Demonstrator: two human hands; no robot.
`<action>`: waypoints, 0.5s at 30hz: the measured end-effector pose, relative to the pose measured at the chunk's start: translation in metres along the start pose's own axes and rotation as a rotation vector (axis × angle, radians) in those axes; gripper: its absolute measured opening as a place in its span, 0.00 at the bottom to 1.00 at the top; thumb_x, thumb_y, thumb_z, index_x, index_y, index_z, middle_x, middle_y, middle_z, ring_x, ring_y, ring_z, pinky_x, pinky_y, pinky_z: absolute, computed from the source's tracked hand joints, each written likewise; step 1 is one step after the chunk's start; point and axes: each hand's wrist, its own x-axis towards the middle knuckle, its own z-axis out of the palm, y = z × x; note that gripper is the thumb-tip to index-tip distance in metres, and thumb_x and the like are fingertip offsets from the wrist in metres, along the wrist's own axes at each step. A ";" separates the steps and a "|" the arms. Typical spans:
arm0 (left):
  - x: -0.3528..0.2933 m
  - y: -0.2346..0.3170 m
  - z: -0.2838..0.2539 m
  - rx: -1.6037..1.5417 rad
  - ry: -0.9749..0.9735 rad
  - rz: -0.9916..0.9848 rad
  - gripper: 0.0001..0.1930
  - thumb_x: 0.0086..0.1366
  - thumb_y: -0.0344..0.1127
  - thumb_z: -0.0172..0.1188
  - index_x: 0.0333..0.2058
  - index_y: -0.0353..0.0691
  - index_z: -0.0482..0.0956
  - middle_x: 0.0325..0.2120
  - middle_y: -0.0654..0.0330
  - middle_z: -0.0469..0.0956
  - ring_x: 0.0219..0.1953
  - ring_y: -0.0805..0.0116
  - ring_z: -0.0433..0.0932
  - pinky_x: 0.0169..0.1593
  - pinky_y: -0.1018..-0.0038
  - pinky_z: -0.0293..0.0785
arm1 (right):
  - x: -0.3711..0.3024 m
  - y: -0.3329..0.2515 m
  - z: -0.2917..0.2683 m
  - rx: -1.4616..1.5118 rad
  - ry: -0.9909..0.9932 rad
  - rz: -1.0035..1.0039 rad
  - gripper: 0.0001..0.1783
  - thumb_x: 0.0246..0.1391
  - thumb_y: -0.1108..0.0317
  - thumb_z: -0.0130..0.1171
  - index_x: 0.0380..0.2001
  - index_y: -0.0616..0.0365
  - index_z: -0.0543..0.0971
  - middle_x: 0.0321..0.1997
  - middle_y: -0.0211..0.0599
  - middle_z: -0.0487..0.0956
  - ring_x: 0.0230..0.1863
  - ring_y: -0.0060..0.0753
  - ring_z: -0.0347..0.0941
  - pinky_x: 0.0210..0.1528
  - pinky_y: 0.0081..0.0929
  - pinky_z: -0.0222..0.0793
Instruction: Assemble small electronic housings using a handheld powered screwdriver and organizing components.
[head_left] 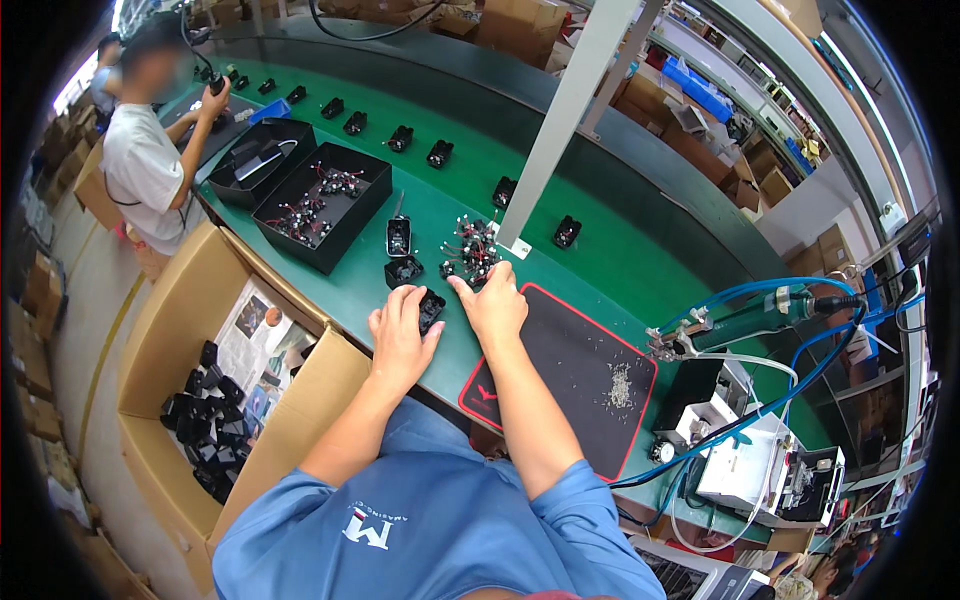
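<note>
My left hand [402,338] is closed around a black plastic housing [430,311], its hollow side partly in view. My right hand [494,304] reaches to the near edge of a heap of small wired parts [472,245] with red and black leads. Its thumb and fingers curl at a part there; the fingertips are partly hidden among the pieces. Just beyond my left hand lies another black housing [403,270]. Behind that one, a further black housing [399,237] stands on the green table, with a thin metal shaft sticking up beside it.
A black mat with a red border [560,370] bears a pile of small metal pins or screws [620,386]. Black bins [345,215] stand left; a cardboard box [330,385] holds black pieces. An electric screwdriver [760,315], hoses and a machine [740,460] are right. Another person [150,150] works far left.
</note>
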 end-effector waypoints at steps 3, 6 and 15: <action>0.003 -0.008 0.007 -0.063 -0.018 0.024 0.33 0.58 0.34 0.73 0.61 0.39 0.72 0.57 0.54 0.72 0.57 0.52 0.75 0.59 0.53 0.63 | 0.006 0.013 0.020 0.009 0.029 -0.015 0.30 0.50 0.48 0.75 0.41 0.54 0.71 0.41 0.42 0.83 0.34 0.54 0.84 0.35 0.48 0.80; 0.002 -0.013 0.004 -0.095 -0.021 0.065 0.31 0.57 0.32 0.73 0.60 0.39 0.74 0.57 0.54 0.73 0.56 0.52 0.76 0.57 0.55 0.67 | 0.005 0.014 0.014 0.053 -0.020 -0.035 0.22 0.54 0.57 0.72 0.43 0.52 0.72 0.44 0.39 0.82 0.39 0.52 0.84 0.38 0.50 0.80; -0.009 -0.011 -0.014 -0.040 -0.145 0.140 0.29 0.58 0.36 0.71 0.59 0.39 0.76 0.64 0.55 0.71 0.53 0.50 0.77 0.55 0.56 0.75 | -0.013 0.047 -0.039 0.241 -0.328 -0.148 0.24 0.52 0.69 0.69 0.54 0.55 0.82 0.43 0.43 0.81 0.47 0.48 0.82 0.49 0.42 0.78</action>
